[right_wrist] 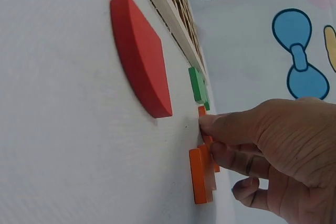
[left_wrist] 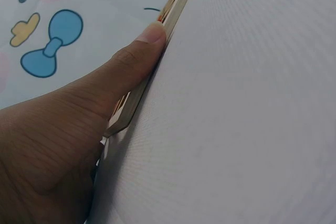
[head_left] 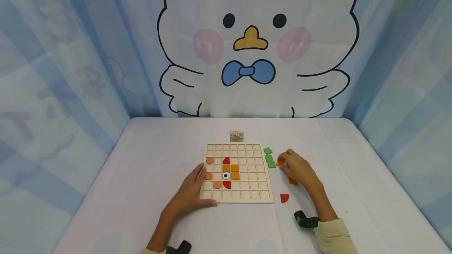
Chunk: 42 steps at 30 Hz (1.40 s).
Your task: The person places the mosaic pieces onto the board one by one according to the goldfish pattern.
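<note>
A pale wooden grid board [head_left: 250,196] lies flat on the table. My left hand [head_left: 190,191] rests at its near left corner, fingers along the left side and thumb against the front edge. Between thumb and fingertips, my right hand [head_left: 300,169] pinches an orange tile [head_left: 280,163] close over the table, right of the board. Another orange tile [right_wrist: 198,177] lies under that hand. On the board sit orange squares [head_left: 235,175], orange discs [head_left: 217,184], red quarter-round tiles [head_left: 227,184] and a white eye-like disc [head_left: 226,175].
Several green tiles [head_left: 271,164] lie by the board's right edge. Nearer the front is a loose red quarter-round tile [head_left: 284,198]. A small patterned card [head_left: 236,136] lies behind the board. Printed curtains [head_left: 250,97] enclose the table's back and sides.
</note>
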Available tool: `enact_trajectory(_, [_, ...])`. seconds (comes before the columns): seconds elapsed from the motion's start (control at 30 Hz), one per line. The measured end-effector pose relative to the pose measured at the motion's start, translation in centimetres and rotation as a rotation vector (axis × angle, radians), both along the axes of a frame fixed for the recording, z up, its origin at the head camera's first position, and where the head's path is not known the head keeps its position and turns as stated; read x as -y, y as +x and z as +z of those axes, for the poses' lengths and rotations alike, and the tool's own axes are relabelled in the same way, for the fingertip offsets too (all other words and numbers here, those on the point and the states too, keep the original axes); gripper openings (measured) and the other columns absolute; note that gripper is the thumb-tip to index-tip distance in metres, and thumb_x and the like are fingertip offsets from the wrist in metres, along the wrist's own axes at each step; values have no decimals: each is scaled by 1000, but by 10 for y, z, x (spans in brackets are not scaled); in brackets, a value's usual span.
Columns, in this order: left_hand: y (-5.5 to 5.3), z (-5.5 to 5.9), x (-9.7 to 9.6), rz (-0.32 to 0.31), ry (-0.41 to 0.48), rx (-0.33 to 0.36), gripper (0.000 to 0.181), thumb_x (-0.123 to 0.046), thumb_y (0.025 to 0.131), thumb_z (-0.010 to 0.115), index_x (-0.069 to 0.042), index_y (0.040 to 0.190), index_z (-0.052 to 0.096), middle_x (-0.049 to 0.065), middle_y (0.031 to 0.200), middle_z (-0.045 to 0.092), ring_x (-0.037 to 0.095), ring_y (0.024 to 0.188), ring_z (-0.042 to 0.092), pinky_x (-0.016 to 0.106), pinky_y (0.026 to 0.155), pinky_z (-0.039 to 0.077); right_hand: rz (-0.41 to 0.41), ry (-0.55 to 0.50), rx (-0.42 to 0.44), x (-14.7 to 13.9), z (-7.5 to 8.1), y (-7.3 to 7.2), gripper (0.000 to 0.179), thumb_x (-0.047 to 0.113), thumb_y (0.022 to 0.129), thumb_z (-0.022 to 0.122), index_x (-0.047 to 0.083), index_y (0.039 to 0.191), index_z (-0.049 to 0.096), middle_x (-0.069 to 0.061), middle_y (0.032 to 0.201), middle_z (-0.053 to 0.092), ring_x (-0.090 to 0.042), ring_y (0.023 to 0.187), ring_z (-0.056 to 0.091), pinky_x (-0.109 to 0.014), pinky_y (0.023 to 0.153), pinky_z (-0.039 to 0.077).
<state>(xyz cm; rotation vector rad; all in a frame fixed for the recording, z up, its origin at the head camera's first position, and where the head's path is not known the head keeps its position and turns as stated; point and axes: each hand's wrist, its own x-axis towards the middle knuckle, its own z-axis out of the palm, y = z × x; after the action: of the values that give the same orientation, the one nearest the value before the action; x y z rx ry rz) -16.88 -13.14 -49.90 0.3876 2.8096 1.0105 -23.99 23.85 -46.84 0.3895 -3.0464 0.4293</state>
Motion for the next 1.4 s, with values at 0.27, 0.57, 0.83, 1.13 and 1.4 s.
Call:
enact_trajectory(0.27, [-1,-3,0,1,-7,-3,126,-67,64,80,-7,156,18,11,164,12,37,149,19,57,116,27,-33,8,10,0,2,0,34,18,84,77,0,112,68,-12,103,63,-19,77,55,-35,69,54])
enact_trajectory(0.57, [-1,-4,0,-9,3,4,125,-66,64,80,-7,156,19,10,165,12,36,149,18,57,117,26,-18,10,11,-1,3,2,29,18,85,77,0,106,69,-9,96,61,-16,73,53,-28,63,50])
enact_trajectory(0.83, [1,-3,1,2,12,7,124,-63,64,82,-5,155,20,11,164,13,37,149,19,58,116,27,25,-10,12,0,9,2,28,20,86,75,0,105,68,-8,98,62,-15,74,52,-28,64,49])
enact_trajectory(1.13, [-2,-1,1,-5,8,1,125,-65,65,80,-6,156,18,11,164,12,36,149,18,57,116,26,73,23,13,19,24,12,25,20,86,76,4,103,69,-6,100,60,-15,74,52,-27,67,52])
enact_trajectory(1.4, [-1,0,0,-5,13,10,125,-63,64,81,-6,156,18,11,164,12,36,150,18,57,116,26,200,9,-3,37,28,21,25,22,86,75,6,105,69,-3,106,61,-9,74,51,-22,63,47])
